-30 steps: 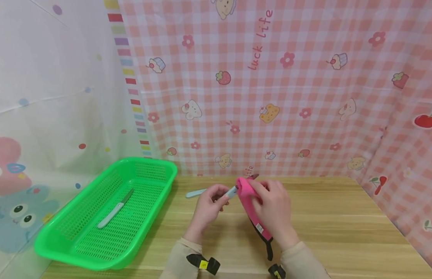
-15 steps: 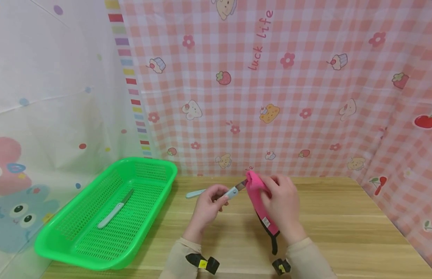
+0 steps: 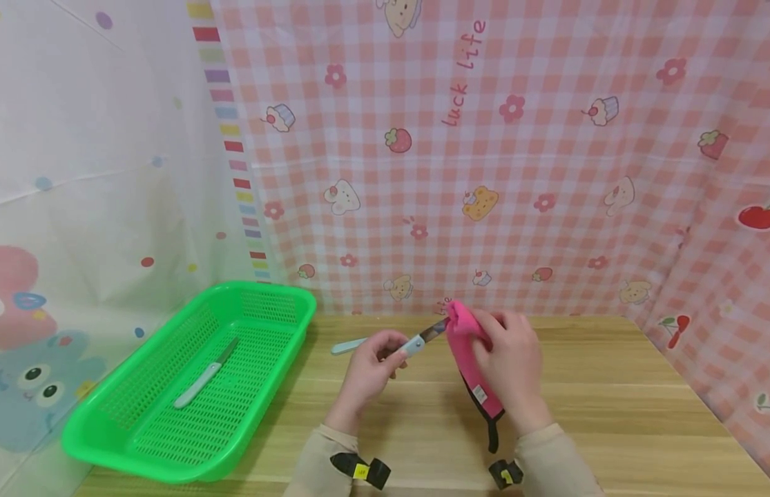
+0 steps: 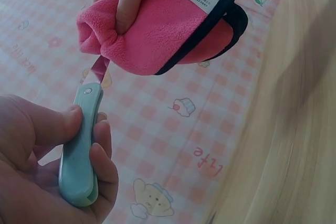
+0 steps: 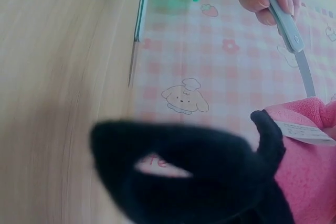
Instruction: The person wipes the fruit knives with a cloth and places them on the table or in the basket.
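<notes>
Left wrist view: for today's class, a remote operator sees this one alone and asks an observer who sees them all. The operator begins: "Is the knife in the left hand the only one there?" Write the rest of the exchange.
Observer: No, the head view shows a second knife lying in a green basket.
Operator: Are there any more, outside the green basket?
Observer: Yes, in the head view a third knife lies on the table, partly hidden behind the left hand.
Operator: Is its blade folded in?
Observer: No, the right wrist view shows it extending from the handle.
</notes>
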Tool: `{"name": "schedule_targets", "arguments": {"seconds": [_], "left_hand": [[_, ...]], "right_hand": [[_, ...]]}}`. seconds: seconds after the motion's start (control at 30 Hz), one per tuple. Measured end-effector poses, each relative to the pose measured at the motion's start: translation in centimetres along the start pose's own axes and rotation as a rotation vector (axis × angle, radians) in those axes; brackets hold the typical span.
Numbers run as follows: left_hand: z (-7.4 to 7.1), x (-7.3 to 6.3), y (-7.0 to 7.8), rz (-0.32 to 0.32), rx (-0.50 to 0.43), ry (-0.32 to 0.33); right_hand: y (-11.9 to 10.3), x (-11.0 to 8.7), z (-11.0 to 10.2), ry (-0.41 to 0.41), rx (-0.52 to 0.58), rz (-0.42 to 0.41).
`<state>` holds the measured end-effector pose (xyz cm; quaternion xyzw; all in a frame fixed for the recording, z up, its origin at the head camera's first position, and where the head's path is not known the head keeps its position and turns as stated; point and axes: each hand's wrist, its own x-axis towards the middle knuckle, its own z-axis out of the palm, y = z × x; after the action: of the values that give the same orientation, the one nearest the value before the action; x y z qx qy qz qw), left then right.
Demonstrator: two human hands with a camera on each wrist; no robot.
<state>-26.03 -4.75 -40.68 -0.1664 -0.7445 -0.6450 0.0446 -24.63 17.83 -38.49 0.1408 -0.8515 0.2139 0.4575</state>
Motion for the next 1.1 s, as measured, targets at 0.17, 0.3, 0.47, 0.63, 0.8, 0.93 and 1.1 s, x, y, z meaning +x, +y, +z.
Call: {"name": "schedule_targets", "arguments": {"seconds": [0.17,0.3,0.47,0.63,0.8,0.93,1.1], "left_hand": [[0.0,0.0,0.0,-0.005,-0.018,-0.005],[0.0,0.1,-0.2,-0.016,-0.028,-0.007],[0.0,0.2,-0.3,-0.025,-0.041,-0.001],[-0.1,0.2,-0.3,-0.025,-0.069,0.010],[-0.2,0.2,-0.3,-0.030,-0.083,0.015],[-0.2,0.3,-0.3,-0.048,-0.101,0.020],[-0.2,0.3,-0.2,-0.063,-0.106,0.016]], "right_hand": [[0.2,0.1,-0.1,0.025,0.008,0.007],[0.3,0.1,-0.4,0.055,0.020,0.009],[0.5,0.1,-0.7,0.084,0.028,0.002],[0.3,-0.1,-1.0,0.086,0.037,-0.008],[-0.2,-0.5,-1.1,0.063,0.024,-0.024],[-0.7,-0.8,-1.0,0.054,0.032,-0.048],[-1.2,-1.1,-0.5,0.042,0.046,-0.087]]}}
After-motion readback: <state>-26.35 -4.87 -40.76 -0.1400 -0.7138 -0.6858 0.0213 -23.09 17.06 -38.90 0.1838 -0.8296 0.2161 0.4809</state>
